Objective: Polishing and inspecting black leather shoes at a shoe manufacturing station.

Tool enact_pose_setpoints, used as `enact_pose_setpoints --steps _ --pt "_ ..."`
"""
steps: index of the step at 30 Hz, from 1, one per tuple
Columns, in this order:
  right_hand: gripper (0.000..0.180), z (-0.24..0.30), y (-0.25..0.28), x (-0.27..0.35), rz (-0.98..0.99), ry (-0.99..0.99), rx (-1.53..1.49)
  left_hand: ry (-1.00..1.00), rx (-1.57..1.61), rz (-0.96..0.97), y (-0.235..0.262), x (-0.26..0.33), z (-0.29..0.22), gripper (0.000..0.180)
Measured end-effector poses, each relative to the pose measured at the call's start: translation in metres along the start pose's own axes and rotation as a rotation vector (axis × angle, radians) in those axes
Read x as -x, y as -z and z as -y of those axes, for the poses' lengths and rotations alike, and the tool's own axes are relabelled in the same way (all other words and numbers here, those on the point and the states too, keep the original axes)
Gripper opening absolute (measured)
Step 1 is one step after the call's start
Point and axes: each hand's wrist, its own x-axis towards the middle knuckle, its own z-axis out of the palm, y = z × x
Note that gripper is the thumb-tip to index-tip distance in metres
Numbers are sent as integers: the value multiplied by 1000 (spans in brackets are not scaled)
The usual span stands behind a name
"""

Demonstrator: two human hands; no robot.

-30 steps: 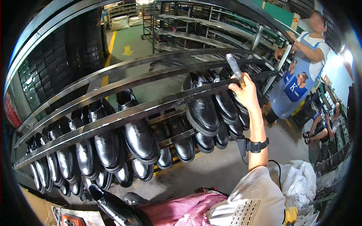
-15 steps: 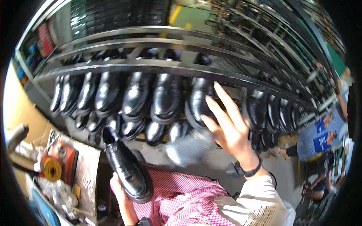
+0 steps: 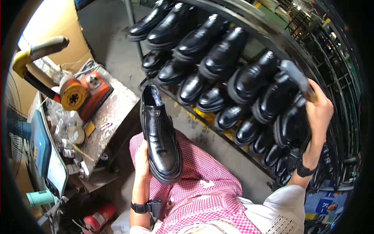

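My left hand (image 3: 142,162) grips a black leather slip-on shoe (image 3: 160,132) by its side, above my lap. The shoe's toe points toward me, and its opening faces away. A small metal ornament sits on its upper. My right hand (image 3: 320,107) is closed around a grey brush (image 3: 295,74) with a brownish handle part, raised at the right in front of the rack. The brush overlaps the shoes behind it in the picture; I cannot tell whether it touches them. Rows of similar black shoes (image 3: 224,52) rest on the rack, toes toward me.
On the left, a worn workbench (image 3: 117,99) carries an orange machine (image 3: 95,91), a tape roll (image 3: 76,134) and small bottles. A yellow-and-black handle (image 3: 35,80) juts above it. A red fire extinguisher (image 3: 99,218) stands low at left. The metal rack (image 3: 233,11) runs diagonally.
The view has swung left, toward the bench. My right hand had its fingers spread beside a blurred grey thing; now it is closed on the brush. The shoe stays in my left hand.
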Motion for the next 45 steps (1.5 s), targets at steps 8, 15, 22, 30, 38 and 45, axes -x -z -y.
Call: enact_pose_setpoints --steps 8,15,22,30,38,45 --pt "26 -129 43 62 119 -447 -177 81 -61 -36 -6 -12 -4 38" --pt "29 -209 102 127 17 -568 -27 103 -51 60 -12 -28 8 42" --pt "39 -301 120 227 -122 -638 -112 55 -45 199 8 -29 22 55" --pt "33 -222 69 247 -563 -898 181 0 -191 65 -17 -13 23 52" --pt "21 -19 -75 205 455 -321 -912 126 -160 110 -64 -33 58 44" --pt "19 44 -101 155 596 0 -1126 -5 -243 49 -58 -33 55 45"
